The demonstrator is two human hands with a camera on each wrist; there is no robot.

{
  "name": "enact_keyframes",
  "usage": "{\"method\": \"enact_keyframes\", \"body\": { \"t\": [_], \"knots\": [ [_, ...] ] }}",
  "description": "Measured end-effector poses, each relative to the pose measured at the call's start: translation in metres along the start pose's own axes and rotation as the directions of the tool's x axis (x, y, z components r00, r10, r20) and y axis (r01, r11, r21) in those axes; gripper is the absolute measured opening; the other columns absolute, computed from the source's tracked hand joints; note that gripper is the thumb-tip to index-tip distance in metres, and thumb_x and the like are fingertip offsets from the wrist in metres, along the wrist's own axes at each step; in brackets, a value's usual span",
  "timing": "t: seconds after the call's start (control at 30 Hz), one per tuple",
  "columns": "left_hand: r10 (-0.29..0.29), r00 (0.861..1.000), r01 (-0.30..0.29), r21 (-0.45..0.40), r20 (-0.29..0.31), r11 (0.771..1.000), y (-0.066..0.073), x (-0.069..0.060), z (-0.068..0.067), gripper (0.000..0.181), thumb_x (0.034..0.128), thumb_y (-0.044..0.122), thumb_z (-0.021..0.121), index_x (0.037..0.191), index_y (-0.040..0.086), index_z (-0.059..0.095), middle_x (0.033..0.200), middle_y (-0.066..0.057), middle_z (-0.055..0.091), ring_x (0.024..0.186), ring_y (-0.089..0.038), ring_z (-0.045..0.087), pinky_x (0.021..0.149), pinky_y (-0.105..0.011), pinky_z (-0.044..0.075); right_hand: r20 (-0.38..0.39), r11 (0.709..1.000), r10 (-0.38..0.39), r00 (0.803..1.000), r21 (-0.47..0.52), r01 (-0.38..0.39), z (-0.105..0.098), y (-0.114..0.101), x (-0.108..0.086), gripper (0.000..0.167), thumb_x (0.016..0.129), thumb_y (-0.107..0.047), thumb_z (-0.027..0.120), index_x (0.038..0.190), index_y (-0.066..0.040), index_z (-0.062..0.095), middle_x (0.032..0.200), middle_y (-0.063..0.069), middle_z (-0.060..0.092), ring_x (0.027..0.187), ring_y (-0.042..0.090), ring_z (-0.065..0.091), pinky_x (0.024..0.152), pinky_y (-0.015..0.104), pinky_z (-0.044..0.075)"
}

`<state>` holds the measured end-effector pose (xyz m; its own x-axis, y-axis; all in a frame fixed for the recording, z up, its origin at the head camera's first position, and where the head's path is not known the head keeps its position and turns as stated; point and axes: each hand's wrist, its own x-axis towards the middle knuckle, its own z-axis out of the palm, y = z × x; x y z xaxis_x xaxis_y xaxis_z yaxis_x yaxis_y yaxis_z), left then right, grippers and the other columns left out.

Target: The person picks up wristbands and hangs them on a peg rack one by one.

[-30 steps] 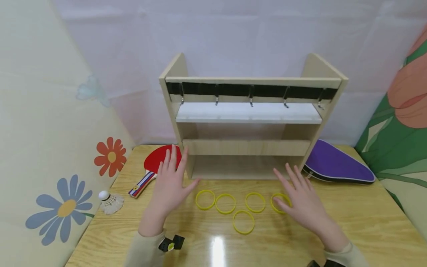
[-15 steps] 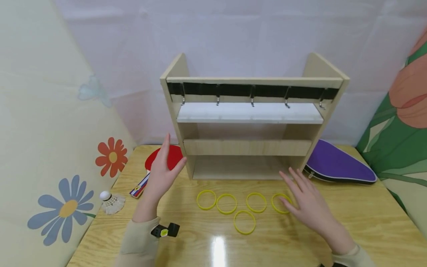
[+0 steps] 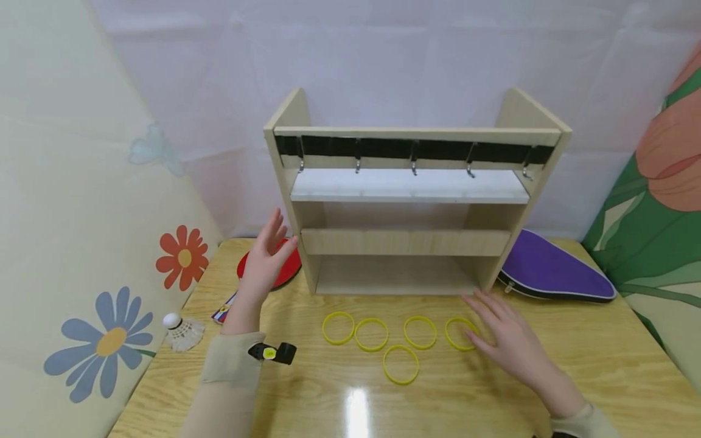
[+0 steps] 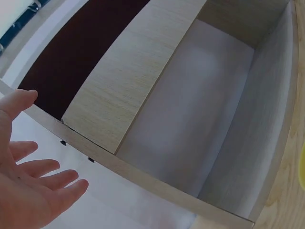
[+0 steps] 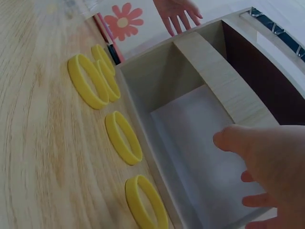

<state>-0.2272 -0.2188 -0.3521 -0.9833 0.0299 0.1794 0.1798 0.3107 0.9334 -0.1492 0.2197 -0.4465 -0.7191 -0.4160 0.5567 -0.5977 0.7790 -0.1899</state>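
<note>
My left hand (image 3: 264,263) is loosely spread near the red bat (image 3: 288,269); five yellow rings (image 3: 401,347) lie between my hands, the last just by my right hand (image 3: 510,336), loose with thumb out; a purple case (image 3: 555,267) lies past it.

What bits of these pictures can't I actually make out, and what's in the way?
- Head view: part of the red paddle, behind the left hand and forearm.
- Head view: the near end of the purple case, behind the shelf unit.
- Left wrist view: most of a yellow ring, cut off by the right edge.
- Right wrist view: part of the right hand, cut off by the right edge.
</note>
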Motion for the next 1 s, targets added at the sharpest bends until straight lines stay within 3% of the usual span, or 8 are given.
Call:
{"method": "enact_keyframes", "body": {
  "t": [0.13,0.3,0.47,0.63,0.83,1.0],
  "knots": [
    [-0.025,1.0,0.024,-0.049,-0.008,0.998,-0.004,0.01,0.003,0.074,0.0983,0.036,0.059,0.158,0.036,0.016,0.165,0.004,0.02,0.151,-0.022,0.025,0.117,-0.049,0.029,0.027,0.994,0.06,0.998,0.095,-0.062,0.003,0.005,-0.004,0.068,0.073,-0.012,0.083,0.134,-0.002,0.056,0.131,0.023,0.059,0.117,0.044,0.057,0.096,0.062,0.045],
    [-0.027,1.0,0.027,-0.115,-0.003,0.993,-0.008,0.023,0.006,0.073,0.0981,0.031,0.06,0.159,0.032,0.018,0.165,0.0,0.021,0.15,-0.026,0.025,0.118,-0.049,0.029,0.103,0.963,0.155,0.983,0.206,-0.173,0.004,0.01,-0.005,0.061,0.079,-0.006,0.079,0.135,0.0,0.056,0.131,0.022,0.061,0.115,0.043,0.059,0.093,0.059,0.048],
    [-0.048,0.999,0.047,-0.116,-0.008,0.992,-0.011,0.031,0.01,0.071,0.098,0.032,0.06,0.158,0.034,0.022,0.165,0.002,0.023,0.15,-0.028,0.026,0.118,-0.051,0.029,0.18,0.915,0.216,0.96,0.305,-0.263,0.006,0.016,-0.005,0.056,0.083,-0.003,0.075,0.135,0.001,0.055,0.121,0.022,0.066,0.098,0.035,0.066,0.077,0.042,0.058],
    [-0.048,0.999,0.048,-0.123,0.003,0.991,-0.006,0.031,0.013,0.07,0.0981,0.029,0.06,0.158,0.028,0.023,0.164,-0.002,0.026,0.148,-0.031,0.027,0.119,-0.051,0.027,0.211,0.857,0.251,0.945,0.406,-0.318,0.01,0.023,-0.005,0.052,0.083,0.004,0.072,0.132,0.005,0.055,0.107,0.023,0.068,0.084,0.027,0.069,0.07,0.029,0.058],
    [-0.063,0.998,0.066,-0.132,0.024,0.989,0.013,0.023,0.015,0.068,0.0991,0.029,0.059,0.158,0.024,0.024,0.162,-0.007,0.029,0.146,-0.032,0.031,0.118,-0.051,0.028,0.276,0.798,0.346,0.897,0.416,-0.436,0.013,0.03,-0.006,0.05,0.085,0.002,0.072,0.133,0.003,0.056,0.106,0.021,0.069,0.083,0.021,0.069,0.066,0.024,0.056],
    [-0.065,0.997,0.069,-0.153,0.03,0.986,0.012,0.025,0.016,0.066,0.1002,0.026,0.057,0.158,0.023,0.025,0.161,-0.008,0.03,0.145,-0.032,0.032,0.118,-0.051,0.028,0.306,0.769,0.41,0.859,0.39,-0.506,0.014,0.033,-0.007,0.049,0.085,0.001,0.071,0.132,0.001,0.058,0.105,0.021,0.07,0.081,0.019,0.067,0.063,0.023,0.054]
  ]
}}
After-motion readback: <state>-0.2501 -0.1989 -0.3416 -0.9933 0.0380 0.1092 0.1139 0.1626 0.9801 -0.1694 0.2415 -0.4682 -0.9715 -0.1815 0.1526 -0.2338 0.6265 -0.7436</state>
